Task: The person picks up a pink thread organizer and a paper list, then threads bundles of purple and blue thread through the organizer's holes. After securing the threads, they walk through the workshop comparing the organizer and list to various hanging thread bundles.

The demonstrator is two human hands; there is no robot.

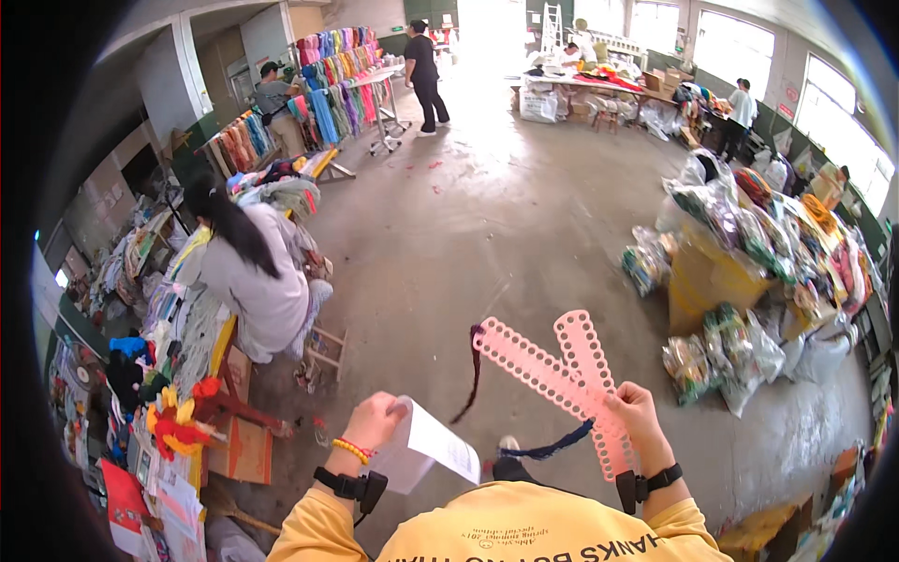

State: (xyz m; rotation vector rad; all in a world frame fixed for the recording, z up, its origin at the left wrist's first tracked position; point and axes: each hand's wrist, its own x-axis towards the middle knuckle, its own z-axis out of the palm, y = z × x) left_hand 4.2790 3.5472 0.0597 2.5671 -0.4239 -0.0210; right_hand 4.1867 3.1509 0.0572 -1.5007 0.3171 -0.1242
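My left hand [373,421] is closed on a white paper sheet [426,445], which bends and hangs to its right. My right hand [634,410] pinches two pink strips with rows of round holes along their edges. One long strip [529,361] slants up to the left, and the other strip [582,345] points upward; they cross near my fingers. From the far left end of the slanted strip dangles a dark maroon bundle of yarn [474,379]. A dark blue yarn bundle [552,452] hangs lower, close to where the strips cross.
On the left a seated person [253,272] leans at a long table heaped with yarn. A cardboard box [245,450] stands below it. Bagged yarn [730,347] is piled at right. Farther off are racks of coloured yarn [342,84] and a standing person [426,75].
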